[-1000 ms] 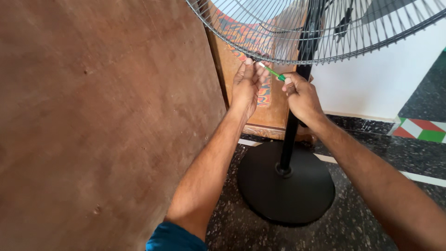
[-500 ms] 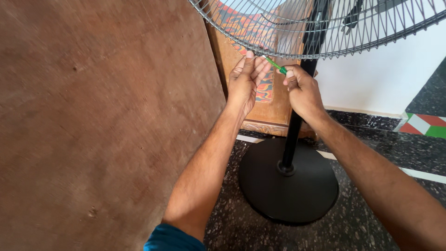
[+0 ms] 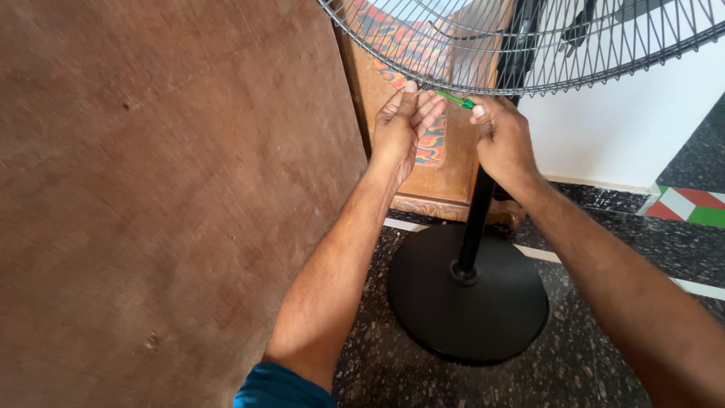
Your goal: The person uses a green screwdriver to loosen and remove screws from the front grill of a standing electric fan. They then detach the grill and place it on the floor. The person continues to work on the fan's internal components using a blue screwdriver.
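Large brown plywood board fills the left. Pedestal fan's wire grille overhead, its black round base on dark speckled floor. Left hand pinches the grille's lower rim. Right hand clamps a green screwdriver, tip at that rim.

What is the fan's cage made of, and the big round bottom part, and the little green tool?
The fan cage looks like thin metal wire, silvery and shiny where light catches it. The round base is matte black; it could be painted metal or plastic, the look leaves that open. The green tool in the right hand has a see-through green handle, probably plastic. The left hand touches the cage's rim.
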